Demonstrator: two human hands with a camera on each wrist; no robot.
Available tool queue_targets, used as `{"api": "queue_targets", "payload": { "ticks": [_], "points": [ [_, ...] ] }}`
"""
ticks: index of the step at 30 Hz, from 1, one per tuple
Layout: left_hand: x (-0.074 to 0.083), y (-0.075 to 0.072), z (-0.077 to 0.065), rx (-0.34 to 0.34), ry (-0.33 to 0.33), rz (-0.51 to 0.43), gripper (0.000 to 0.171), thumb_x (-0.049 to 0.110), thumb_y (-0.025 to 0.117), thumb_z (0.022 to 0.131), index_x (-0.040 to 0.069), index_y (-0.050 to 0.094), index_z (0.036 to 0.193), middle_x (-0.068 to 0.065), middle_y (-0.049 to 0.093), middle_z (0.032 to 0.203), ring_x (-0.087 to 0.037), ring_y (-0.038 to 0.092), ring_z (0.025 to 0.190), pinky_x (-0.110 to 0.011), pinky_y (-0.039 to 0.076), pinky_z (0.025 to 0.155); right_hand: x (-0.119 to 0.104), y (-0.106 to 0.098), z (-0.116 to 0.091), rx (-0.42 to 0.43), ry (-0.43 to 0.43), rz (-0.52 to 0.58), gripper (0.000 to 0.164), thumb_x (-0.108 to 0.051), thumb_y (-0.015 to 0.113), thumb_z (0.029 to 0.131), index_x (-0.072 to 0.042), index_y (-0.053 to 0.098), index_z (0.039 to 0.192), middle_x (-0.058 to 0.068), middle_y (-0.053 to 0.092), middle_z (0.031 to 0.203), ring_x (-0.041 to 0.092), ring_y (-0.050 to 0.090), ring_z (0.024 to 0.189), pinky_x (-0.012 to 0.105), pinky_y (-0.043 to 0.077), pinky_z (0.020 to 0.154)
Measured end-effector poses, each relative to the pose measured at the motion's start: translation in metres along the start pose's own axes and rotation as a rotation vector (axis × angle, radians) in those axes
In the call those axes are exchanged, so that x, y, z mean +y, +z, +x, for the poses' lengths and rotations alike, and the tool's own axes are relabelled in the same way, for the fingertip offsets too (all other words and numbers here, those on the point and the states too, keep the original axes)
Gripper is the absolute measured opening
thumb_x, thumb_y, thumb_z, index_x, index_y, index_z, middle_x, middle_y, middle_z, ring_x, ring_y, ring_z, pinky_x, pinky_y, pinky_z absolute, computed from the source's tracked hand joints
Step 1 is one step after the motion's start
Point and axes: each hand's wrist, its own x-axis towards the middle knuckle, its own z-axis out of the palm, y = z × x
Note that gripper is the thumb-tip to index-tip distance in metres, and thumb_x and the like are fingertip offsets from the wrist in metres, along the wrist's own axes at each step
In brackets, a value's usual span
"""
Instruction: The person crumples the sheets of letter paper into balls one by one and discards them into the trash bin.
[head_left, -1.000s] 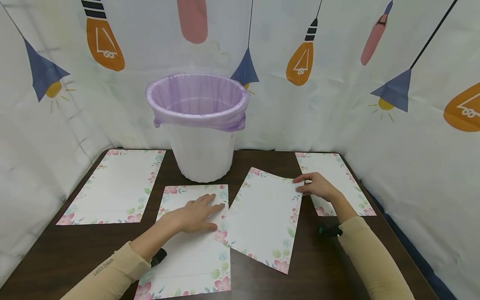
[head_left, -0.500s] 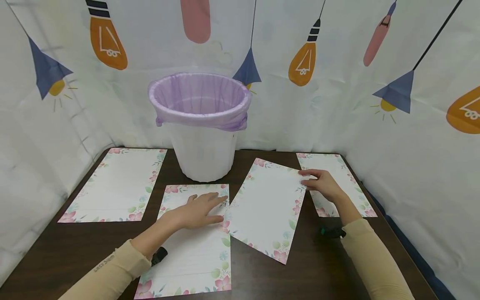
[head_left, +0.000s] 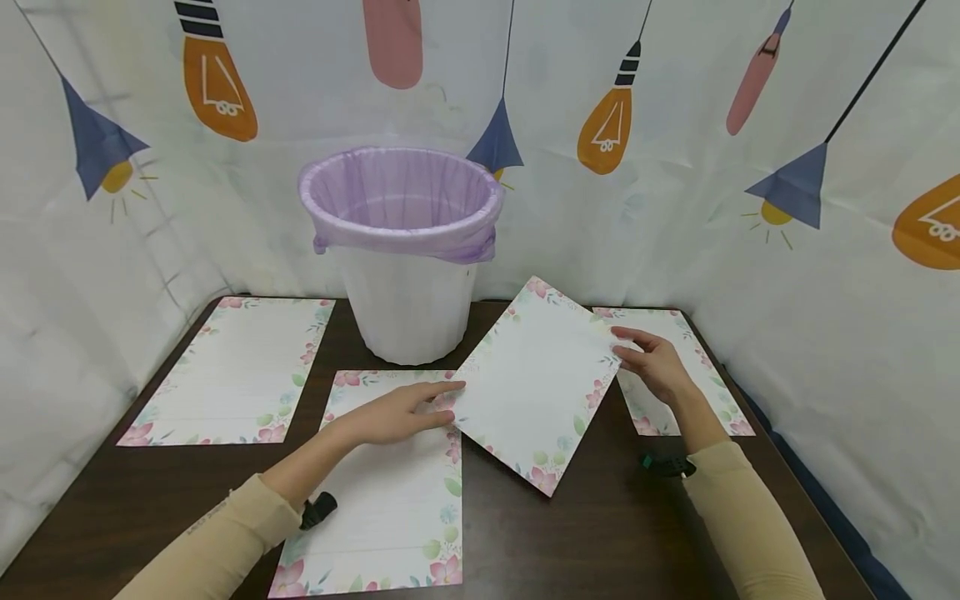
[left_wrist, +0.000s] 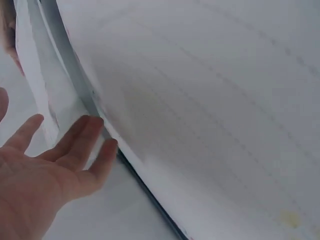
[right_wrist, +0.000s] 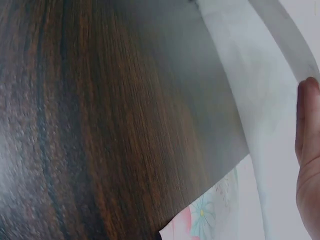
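Right of centre, a thin rectangular sheet (head_left: pixel 536 383) with a floral border tilts over the dark, wood-grained tabletop (head_left: pixel 517 550); the right grip (head_left: pixel 654 367) pinches its corner, while the left grip (head_left: pixel 401 411) spreads loosely near its left edge. Behind, crinkled purple film (head_left: pixel 405 240) lines a round tapered bin (head_left: pixel 408 308).

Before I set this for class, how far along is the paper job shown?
Looks done: the far-left sheet, far-right sheet and front sheet lie on the table. In hand: the right hand grips a raised sheet by its edge; the left hand is at its opposite side, contact unclear. Remaining: probably setting that sheet down, since it is tilted.
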Motion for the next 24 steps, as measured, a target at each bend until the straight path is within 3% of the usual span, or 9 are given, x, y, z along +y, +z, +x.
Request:
{"api": "queue_targets", "payload": {
  "ticks": [4,8,11,14,17,20,21,24],
  "points": [
    [0.002,-0.002,0.001,0.077,-0.006,-0.105,0.054,0.038,0.060,0.105,0.014,0.050,0.152,-0.007,0.053,0.150,-0.030,0.054,0.128,-0.051,0.045,0.104,-0.002,0.004,-0.002,0.039,-0.010,0.102,0.049,-0.002,0.065,0.101,0.003,0.051,0.148,0.015,0.024,0.162,0.008,0.060,0.100,0.022,0.056,0.084],
    [0.003,-0.001,0.004,0.173,-0.025,-0.227,0.049,0.029,0.069,0.101,0.010,0.058,0.145,-0.007,0.057,0.145,-0.025,0.062,0.113,-0.039,0.052,0.092,-0.002,0.006,-0.002,0.038,-0.020,0.113,0.051,-0.001,0.067,0.099,0.002,0.051,0.148,0.014,0.021,0.165,0.010,0.060,0.095,0.024,0.057,0.080],
    [0.001,0.000,0.006,0.243,-0.012,-0.293,0.047,0.019,0.074,0.097,0.007,0.062,0.141,-0.008,0.058,0.144,-0.023,0.065,0.105,-0.033,0.055,0.085,-0.002,0.005,-0.002,-0.005,-0.033,0.102,0.059,0.002,0.065,0.100,0.000,0.041,0.154,0.015,0.009,0.169,0.010,0.060,0.094,0.026,0.058,0.078],
    [0.001,0.002,0.008,0.311,0.002,-0.298,0.045,0.013,0.078,0.093,0.006,0.066,0.136,-0.009,0.062,0.140,-0.022,0.066,0.099,-0.030,0.056,0.080,-0.002,0.005,-0.002,-0.072,-0.054,0.104,0.065,0.005,0.061,0.101,-0.006,0.034,0.159,0.013,0.002,0.170,0.011,0.059,0.089,0.030,0.058,0.076],
    [0.001,0.004,0.010,0.369,-0.001,-0.281,0.043,0.012,0.080,0.091,0.008,0.069,0.132,-0.008,0.065,0.135,-0.023,0.065,0.092,-0.028,0.054,0.074,-0.003,0.005,-0.002,-0.161,-0.082,0.119,0.064,0.006,0.055,0.103,-0.009,0.033,0.160,0.016,0.021,0.160,0.013,0.060,0.084,0.033,0.059,0.075],
    [0.003,0.005,0.011,0.416,0.002,-0.253,0.042,0.008,0.081,0.089,0.010,0.071,0.130,-0.008,0.067,0.132,-0.023,0.062,0.086,-0.028,0.052,0.067,-0.004,0.006,-0.002,-0.248,-0.124,0.149,0.056,0.006,0.050,0.105,-0.010,0.040,0.157,0.011,0.045,0.133,0.014,0.062,0.081,0.036,0.059,0.077],
    [0.004,0.005,0.011,0.430,0.002,-0.245,0.042,0.007,0.081,0.089,0.011,0.071,0.130,-0.007,0.067,0.132,-0.023,0.062,0.084,-0.027,0.051,0.065,-0.004,0.006,-0.002,-0.279,-0.139,0.166,0.053,0.006,0.048,0.106,-0.010,0.042,0.156,0.010,0.049,0.123,0.015,0.063,0.082,0.038,0.060,0.079],
    [0.007,0.004,0.010,0.450,0.012,-0.225,0.043,0.002,0.078,0.089,0.012,0.071,0.130,-0.005,0.067,0.132,-0.023,0.061,0.080,-0.027,0.049,0.060,-0.006,0.009,-0.002,-0.363,-0.169,0.201,0.042,-0.005,0.041,0.111,-0.010,0.046,0.153,0.005,0.052,0.122,0.018,0.062,0.092,0.042,0.058,0.084]
  ]
}}
